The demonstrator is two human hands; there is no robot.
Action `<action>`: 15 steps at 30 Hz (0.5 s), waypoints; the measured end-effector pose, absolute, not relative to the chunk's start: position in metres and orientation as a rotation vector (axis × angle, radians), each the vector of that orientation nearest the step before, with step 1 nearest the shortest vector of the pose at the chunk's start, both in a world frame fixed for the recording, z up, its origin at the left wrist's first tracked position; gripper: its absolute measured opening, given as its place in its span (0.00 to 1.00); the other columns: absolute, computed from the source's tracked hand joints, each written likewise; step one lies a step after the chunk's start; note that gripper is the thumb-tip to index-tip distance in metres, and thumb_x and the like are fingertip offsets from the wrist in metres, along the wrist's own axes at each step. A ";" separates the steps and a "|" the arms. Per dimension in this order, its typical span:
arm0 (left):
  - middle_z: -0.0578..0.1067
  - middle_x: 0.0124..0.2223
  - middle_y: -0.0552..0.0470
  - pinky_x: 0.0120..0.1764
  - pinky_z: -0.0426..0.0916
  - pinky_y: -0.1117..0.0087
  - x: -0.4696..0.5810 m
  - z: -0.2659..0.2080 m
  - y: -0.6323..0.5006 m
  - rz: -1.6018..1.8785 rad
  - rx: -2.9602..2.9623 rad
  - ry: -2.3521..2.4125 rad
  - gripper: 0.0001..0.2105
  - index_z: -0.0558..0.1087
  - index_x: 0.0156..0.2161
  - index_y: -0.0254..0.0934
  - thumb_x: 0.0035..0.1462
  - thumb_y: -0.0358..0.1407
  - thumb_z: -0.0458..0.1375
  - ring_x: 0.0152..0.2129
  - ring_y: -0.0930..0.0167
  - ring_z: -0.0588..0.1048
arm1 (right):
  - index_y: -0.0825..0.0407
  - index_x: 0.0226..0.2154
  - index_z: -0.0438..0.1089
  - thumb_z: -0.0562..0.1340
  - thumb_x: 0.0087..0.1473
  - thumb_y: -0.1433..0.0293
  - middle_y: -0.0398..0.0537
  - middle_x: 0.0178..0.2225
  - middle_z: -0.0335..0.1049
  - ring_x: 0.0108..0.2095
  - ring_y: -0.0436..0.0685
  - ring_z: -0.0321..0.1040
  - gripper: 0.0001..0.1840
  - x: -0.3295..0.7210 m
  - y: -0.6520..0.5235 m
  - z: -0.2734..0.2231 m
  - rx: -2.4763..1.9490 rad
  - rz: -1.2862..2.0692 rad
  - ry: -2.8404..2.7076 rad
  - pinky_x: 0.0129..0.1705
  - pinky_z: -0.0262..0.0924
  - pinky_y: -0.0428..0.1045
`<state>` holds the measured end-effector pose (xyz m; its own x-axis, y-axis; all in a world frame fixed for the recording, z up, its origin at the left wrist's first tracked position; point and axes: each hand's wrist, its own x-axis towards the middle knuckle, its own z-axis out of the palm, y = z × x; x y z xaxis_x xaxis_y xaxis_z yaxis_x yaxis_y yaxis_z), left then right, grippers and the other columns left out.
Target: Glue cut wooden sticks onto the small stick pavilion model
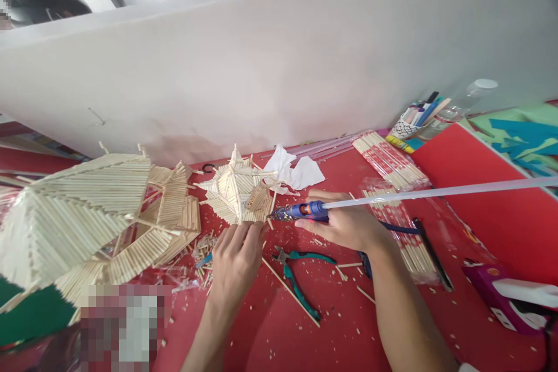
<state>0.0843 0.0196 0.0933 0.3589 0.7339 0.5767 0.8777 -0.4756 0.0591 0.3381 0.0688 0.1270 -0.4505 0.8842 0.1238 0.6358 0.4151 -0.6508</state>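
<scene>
My right hand [351, 224] is wrapped around a blue hot glue gun [311, 210], a long translucent glue stick [436, 191] jutting from its back. Its nozzle points left and meets the lower right edge of a small pointed roof model [238, 186] built from thin wooden sticks. At the front edge of that model, the bent fingers of my left hand [238, 253] grip it close to the nozzle; the fingertips are partly hidden. Green-handled cutting pliers [311, 255] lie spread on the red table [279, 337] between my forearms, beside a loose wooden stick [292, 292].
A larger stick-built model [91, 197] fills the left side. White tissue [305, 173] lies behind the small roof. Wrapped chopstick packs [387, 158], a pen cup [408, 127], a plastic bottle [464, 104] and a purple box [492, 296] stand right. A pale partition [261, 70] borders the back.
</scene>
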 end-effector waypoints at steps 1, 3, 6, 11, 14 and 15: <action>0.78 0.33 0.52 0.35 0.65 0.68 0.083 0.093 0.019 -0.797 -2.370 -1.425 0.03 0.74 0.43 0.38 0.66 0.29 0.58 0.28 0.70 0.75 | 0.49 0.35 0.74 0.64 0.63 0.53 0.49 0.34 0.74 0.34 0.58 0.73 0.17 0.339 0.069 0.126 -1.287 0.723 -2.225 0.37 0.65 0.51; 0.79 0.35 0.50 0.37 0.66 0.68 0.082 0.091 0.019 -0.796 -2.385 -1.401 0.07 0.75 0.46 0.38 0.65 0.27 0.58 0.30 0.69 0.76 | 0.49 0.37 0.75 0.64 0.62 0.53 0.50 0.37 0.76 0.36 0.60 0.74 0.16 0.339 0.069 0.123 -1.286 0.694 -2.228 0.38 0.66 0.51; 0.79 0.38 0.50 0.38 0.66 0.68 0.079 0.088 0.019 -0.799 -2.397 -1.387 0.12 0.75 0.48 0.38 0.63 0.23 0.57 0.31 0.69 0.76 | 0.48 0.38 0.76 0.64 0.62 0.52 0.51 0.38 0.76 0.37 0.61 0.75 0.17 0.340 0.069 0.120 -1.300 0.683 -2.223 0.39 0.67 0.52; 0.79 0.38 0.49 0.38 0.66 0.67 0.078 0.083 0.020 -0.800 -2.396 -1.389 0.13 0.74 0.48 0.38 0.62 0.22 0.56 0.31 0.69 0.75 | 0.48 0.37 0.76 0.64 0.62 0.52 0.48 0.35 0.75 0.34 0.59 0.73 0.17 0.339 0.069 0.120 -1.295 0.703 -2.217 0.38 0.66 0.51; 0.79 0.38 0.49 0.38 0.65 0.67 0.078 0.081 0.020 -0.800 -2.398 -1.395 0.13 0.74 0.48 0.38 0.62 0.22 0.56 0.31 0.69 0.75 | 0.49 0.36 0.76 0.64 0.62 0.53 0.48 0.34 0.75 0.33 0.58 0.73 0.17 0.339 0.070 0.121 -1.279 0.712 -2.225 0.37 0.66 0.51; 0.79 0.38 0.49 0.38 0.65 0.67 0.078 0.080 0.020 -0.797 -2.399 -1.396 0.13 0.74 0.48 0.38 0.63 0.22 0.56 0.32 0.69 0.75 | 0.49 0.36 0.76 0.64 0.63 0.53 0.48 0.33 0.75 0.33 0.58 0.72 0.17 0.339 0.071 0.121 -1.275 0.717 -2.227 0.37 0.65 0.51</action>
